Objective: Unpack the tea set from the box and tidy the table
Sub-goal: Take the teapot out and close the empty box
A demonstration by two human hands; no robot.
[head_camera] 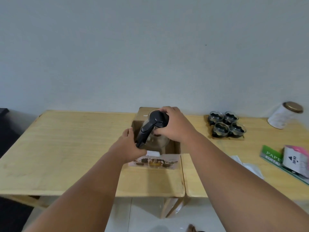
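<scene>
A glass teapot (158, 139) with a black lid and black handle is tilted above the open cardboard box (173, 148) in the middle of the wooden table (66, 148). My left hand (128, 144) is closed around the lower end of the black handle. My right hand (173, 124) grips the teapot's top and body from the right. The box's front flap, printed with a tea set picture, lies flat toward me. Several small glass cups (226, 125) with black holders sit on a cardboard tray at the right.
A white canister (284, 117) with a gold lid leans at the far right. A green paper pack (271, 156), a pink-and-white packet (296, 159) and crumpled clear plastic (249, 166) lie near the right front. A second table (195, 181) adjoins on the right. The wall is behind.
</scene>
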